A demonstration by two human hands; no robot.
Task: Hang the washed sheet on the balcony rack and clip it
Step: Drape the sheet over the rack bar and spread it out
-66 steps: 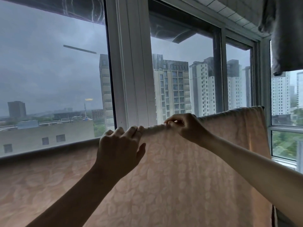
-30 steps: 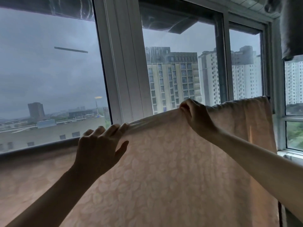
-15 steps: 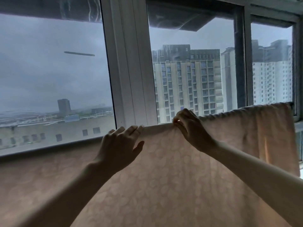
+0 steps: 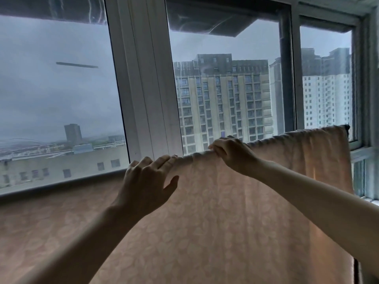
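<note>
the sheet hangs over the rack rail, its folded top edge running from 9 toward 2 o'clock. since a second ago the right hand has slid back toward centre, smoothing bunched cloth; clipping looks next. its fingers curl, pinching the edge. the left hand reaches up, fingers nearly straight, resting on the fold.

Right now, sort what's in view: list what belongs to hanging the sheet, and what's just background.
Job:
sheet
left hand, fingers on the top fold
right hand, gripping the top fold

Background:
window frame
apartment block outside
</note>
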